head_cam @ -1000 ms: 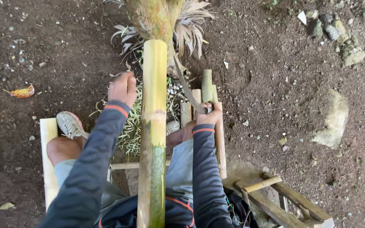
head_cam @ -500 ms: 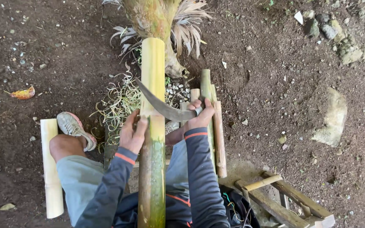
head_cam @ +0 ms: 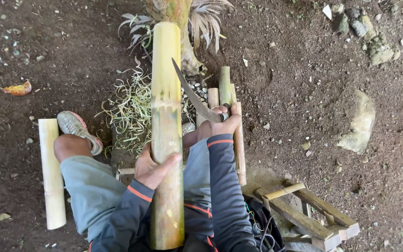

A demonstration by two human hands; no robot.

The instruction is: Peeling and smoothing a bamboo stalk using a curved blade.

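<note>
big bamboo pole (head_cam: 165,116) stands upright between the knees, base near the lap. shavings (head_cam: 127,109) heaped left of it, short bamboo piece (head_cam: 51,172) beside the shoe (head_cam: 76,129). left hand (head_cam: 151,167) wraps the pole; right hand (head_cam: 224,120) grips a curved knife (head_cam: 193,95), blade beside the pole.

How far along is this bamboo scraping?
Done: a heap of thin shavings lies by the shoe, and the pole's upper stretch looks pale. In hand: the left hand grips the bamboo pole; the right hand holds a curved knife raised off it. Left: the lower part, green and mottled.
</note>
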